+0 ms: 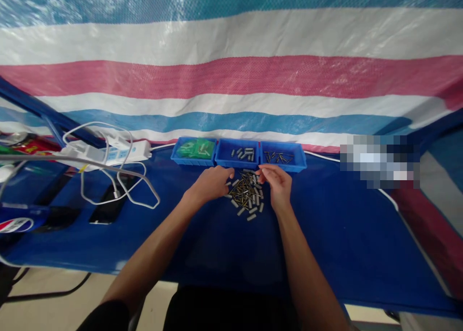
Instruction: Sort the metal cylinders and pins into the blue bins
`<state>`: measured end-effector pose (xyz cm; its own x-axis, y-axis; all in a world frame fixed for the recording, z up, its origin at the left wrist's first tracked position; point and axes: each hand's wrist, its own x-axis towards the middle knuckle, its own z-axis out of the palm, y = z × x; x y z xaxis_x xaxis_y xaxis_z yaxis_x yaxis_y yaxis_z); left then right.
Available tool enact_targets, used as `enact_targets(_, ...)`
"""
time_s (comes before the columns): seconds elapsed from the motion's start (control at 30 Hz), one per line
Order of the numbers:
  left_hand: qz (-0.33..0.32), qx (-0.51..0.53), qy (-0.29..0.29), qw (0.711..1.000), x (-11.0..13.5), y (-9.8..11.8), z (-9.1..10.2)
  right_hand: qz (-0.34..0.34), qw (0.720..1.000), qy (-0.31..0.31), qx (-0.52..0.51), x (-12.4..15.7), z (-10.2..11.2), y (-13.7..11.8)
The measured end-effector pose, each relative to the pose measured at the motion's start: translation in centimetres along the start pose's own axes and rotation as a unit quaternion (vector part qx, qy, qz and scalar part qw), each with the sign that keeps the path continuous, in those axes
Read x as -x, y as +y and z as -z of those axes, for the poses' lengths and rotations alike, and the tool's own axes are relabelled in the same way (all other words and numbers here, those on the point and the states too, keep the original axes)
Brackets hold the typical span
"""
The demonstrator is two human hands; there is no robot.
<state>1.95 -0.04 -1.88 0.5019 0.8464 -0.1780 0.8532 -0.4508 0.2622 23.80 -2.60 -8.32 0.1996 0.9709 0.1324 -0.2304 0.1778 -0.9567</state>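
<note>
Screws (246, 192) are lying at mixed angles, four o'clock from the left hand (214, 182), eight from the right hand (278, 182), both close; whether either is gripping anything, I cannot tell.

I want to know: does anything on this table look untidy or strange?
Yes. Between the left hand and right hand, screw-like pieces and grey cylinders lie heaped together on the table, outside the blue bins. At left, a white cable sprawls in tangled loops. Nothing looks clearly damaged.
</note>
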Motion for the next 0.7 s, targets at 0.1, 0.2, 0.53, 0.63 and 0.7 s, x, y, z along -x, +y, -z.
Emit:
enact_targets(0.1,-0.011,0.019,0.008,1.000,0.0,-0.5,0.2,0.002,1.000,0.010,0.002,0.0,0.3,0.5)
enact_targets(0.2,-0.053,0.104,0.032,0.993,0.2,-0.9,0.7,0.005,1.000,0.010,-0.007,-0.1,0.4,0.6)
enact_targets(0.53,-0.017,0.529,0.085,0.844,-1.4,0.3,1.2,-0.005,0.999,-0.022,0.037,0.4,-0.5,-1.1)
enact_targets(0.63,0.000,0.605,0.086,0.791,-2.1,0.6,0.9,-0.010,0.999,-0.026,0.034,0.5,-0.3,-0.9)
enact_targets(0.7,-0.001,0.633,0.084,0.769,-2.4,0.8,0.7,-0.017,0.999,-0.028,0.031,0.5,-0.4,-0.6)
